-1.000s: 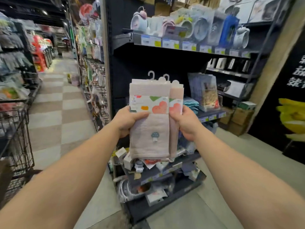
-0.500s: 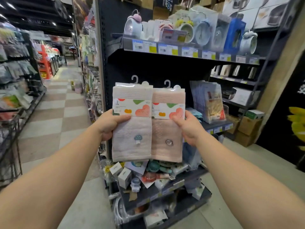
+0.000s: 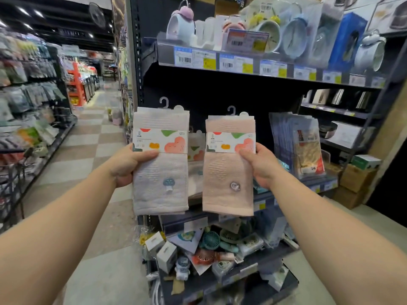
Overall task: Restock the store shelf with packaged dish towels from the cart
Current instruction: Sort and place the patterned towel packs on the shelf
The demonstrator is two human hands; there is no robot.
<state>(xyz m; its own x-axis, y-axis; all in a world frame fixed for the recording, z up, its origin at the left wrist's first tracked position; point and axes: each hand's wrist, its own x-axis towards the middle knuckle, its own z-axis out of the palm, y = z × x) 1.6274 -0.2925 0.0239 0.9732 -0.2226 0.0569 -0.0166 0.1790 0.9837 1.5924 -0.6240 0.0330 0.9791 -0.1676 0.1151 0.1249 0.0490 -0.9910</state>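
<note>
- Store aisle: checkered tan/cream floor (image 3: pixel 92 137) ran back left of the dark metal shelf unit (image 3: pixel 220 93); black ceiling with strip lights.
- Top shelf of that unit carried round alarm clocks (image 3: pixel 293 38) in clear boxes, price labels (image 3: pixel 204 59) along its front edge.
- Bottom shelf of the unit: jumble of small handheld fans (image 3: pixel 211 239) and white cartons.
- Left hand (image 3: pixel 130 165) gripped the grey-beige towel pack (image 3: pixel 160 164) at its left edge, thumb across the front just under the paper band; held upright in front of the unit's middle shelf.
- Right hand (image 3: pixel 259 166) gripped the pink towel pack (image 3: pixel 229 166) at its right edge, thumb on the front; upright, just beside the grey one with a gap between them.
- Both packs: flat ribbed terry, rectangular, white printed paper band, plastic hook on top. Mushroom motif on grey, snail-like motif on pink.
- A third matching pack (image 3: pixel 196 150) showed through the gap, at the middle shelf.
- Wire cart (image 3: pixel 13 183) at far left of the unit, mostly cropped.
</note>
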